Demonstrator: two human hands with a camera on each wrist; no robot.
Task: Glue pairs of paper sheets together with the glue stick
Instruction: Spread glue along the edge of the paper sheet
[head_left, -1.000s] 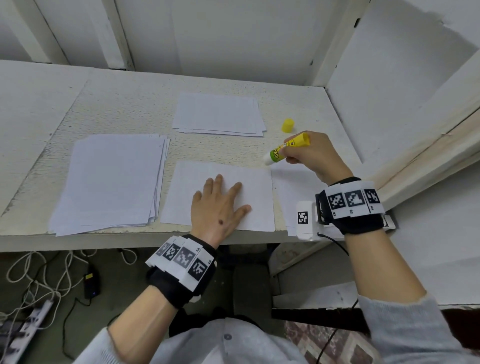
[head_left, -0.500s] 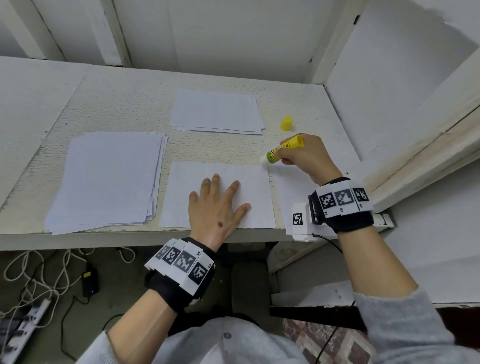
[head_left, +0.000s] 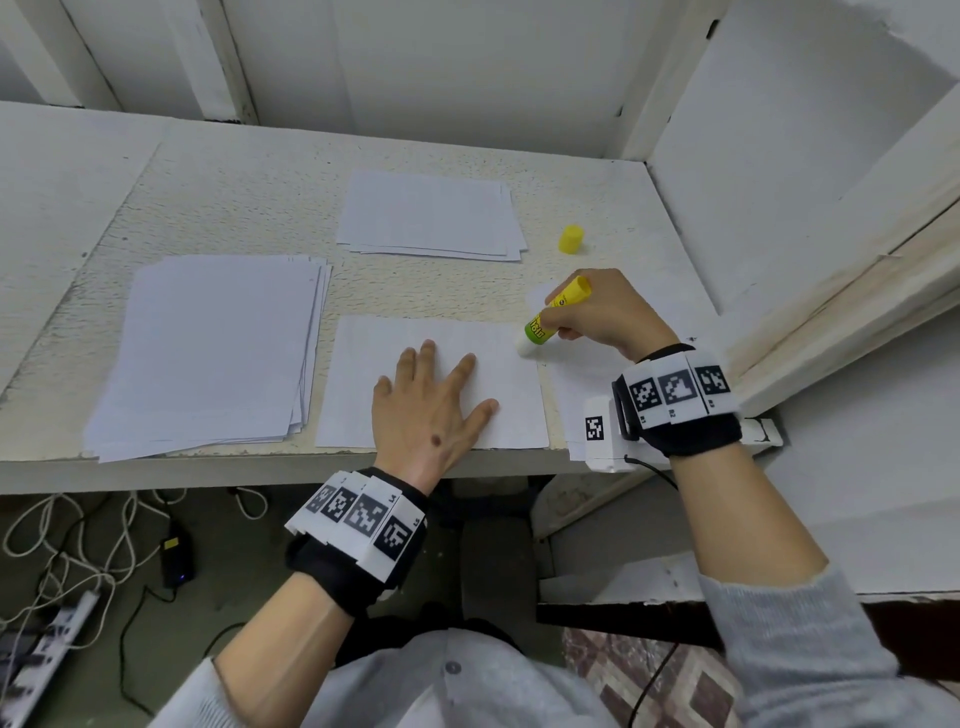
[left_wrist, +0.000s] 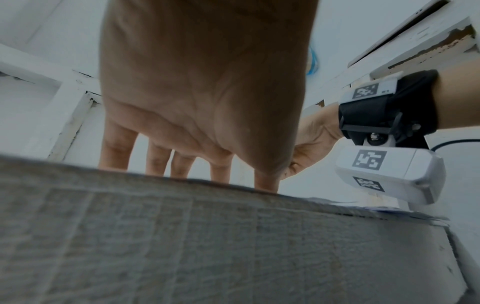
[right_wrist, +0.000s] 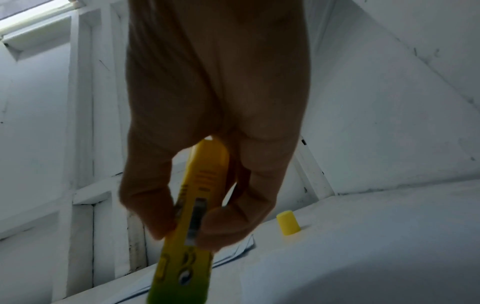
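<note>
A single white sheet (head_left: 358, 384) lies at the table's front edge. My left hand (head_left: 434, 395) lies flat on it with fingers spread, seen from below as the left hand (left_wrist: 197, 107). My right hand (head_left: 605, 317) grips the uncapped yellow glue stick (head_left: 553, 317), tilted down to the left, its white tip at the sheet's right edge. The wrist view shows the right hand (right_wrist: 207, 164) pinching the glue stick (right_wrist: 192, 222). Another sheet (head_left: 576, 374) lies under my right hand.
A thick paper stack (head_left: 213, 348) sits at the left, a smaller stack (head_left: 428, 215) at the back. The yellow cap (head_left: 571, 239) stands upright behind my right hand, also visible as the cap (right_wrist: 288, 225). White walls close in at the back and right. Cables lie on the floor (head_left: 78, 561).
My right hand has brought the glue stick down and toward me, from above the sheet's far right corner onto its right edge. My left hand has stayed flat on the sheet.
</note>
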